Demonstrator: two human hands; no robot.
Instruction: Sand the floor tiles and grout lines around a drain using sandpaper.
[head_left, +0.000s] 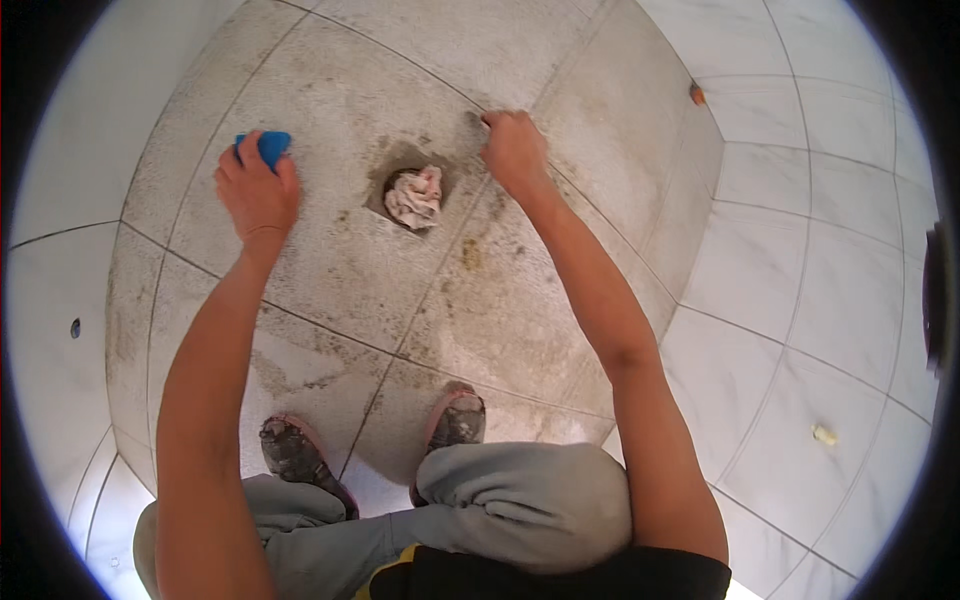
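Observation:
My left hand [258,190] is closed around a blue sponge [275,147] on the dirty tiled floor [330,90]. To the right, my right hand [515,155] is closed on a small scraper [472,122], its greyish blade close to a tile joint; the fingers hide most of its handle. Between the two hands, a crumpled whitish rag [418,197] with pinkish marks fills a cut-out hole [384,208] in a floor tile. Dark stains and grit lie around the hole and along the joints.
My shoes [460,420] stand on the floor near my bent knees. White marbled wall tiles [750,250] rise at the right, with an orange stub [697,94] low on them and a small yellowish piece [824,435]. The left wall has a small hole [75,328].

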